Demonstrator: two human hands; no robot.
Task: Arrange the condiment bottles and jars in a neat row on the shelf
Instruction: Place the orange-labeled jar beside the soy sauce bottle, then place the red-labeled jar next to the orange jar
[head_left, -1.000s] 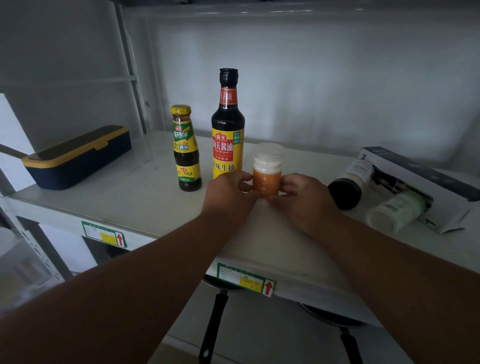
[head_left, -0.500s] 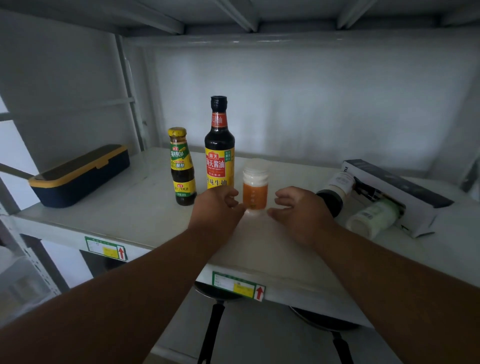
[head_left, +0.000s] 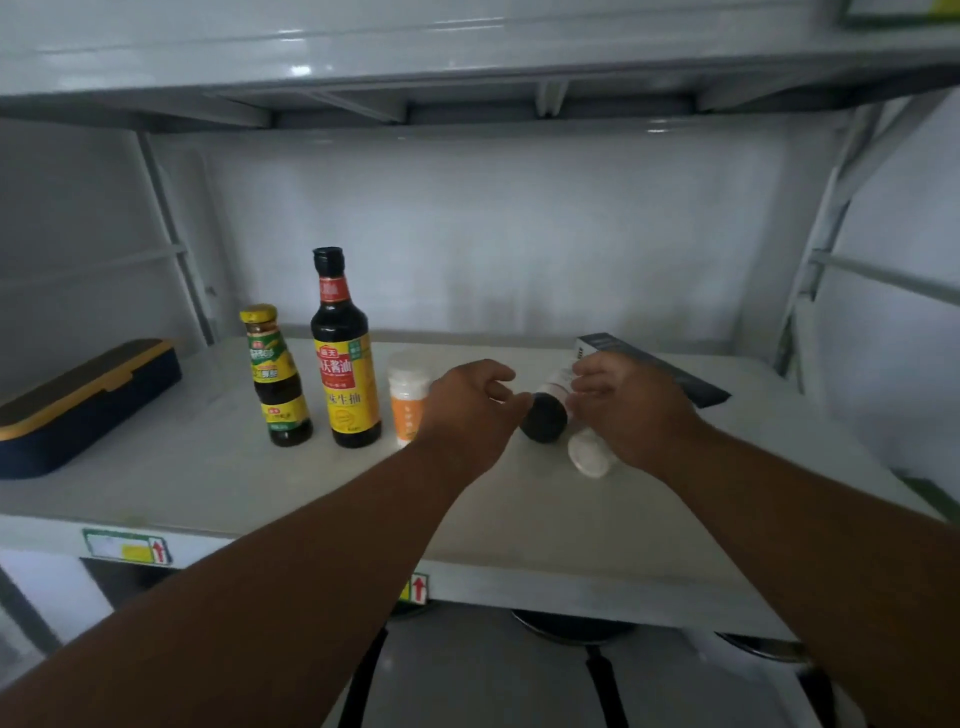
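Both hands are out over the shelf (head_left: 208, 483), reaching toward two jars lying on their sides. Left hand (head_left: 470, 408) is loosely curled, fingers apart, holding nothing; its fingertips are just beside the dark-lidded jar (head_left: 545, 418), can't tell if they touch. Right hand (head_left: 631, 415) hovers over both fallen jars w/ fingers relaxed & half bent; whether it's got a grip on anything can't be told, since the hand hides the jar bodies. The white-lidded jar (head_left: 589, 454) lies just beside the dark-lidded one, lid end toward the shelf's front edge.

Left of the hands, three things stand upright in a row: orange jar (head_left: 408, 408) w/ white lid, partly behind the left hand, then the tall soy sauce bottle (head_left: 345, 358) w/ yellow label, then a shorter sauce bottle (head_left: 275, 376) w/ gold cap. Far left sits a navy box (head_left: 78, 405) w/ yellow trim. Behind the right hand lies a long dark box (head_left: 660, 366). Pan handles (head_left: 605, 686) show on the level below.
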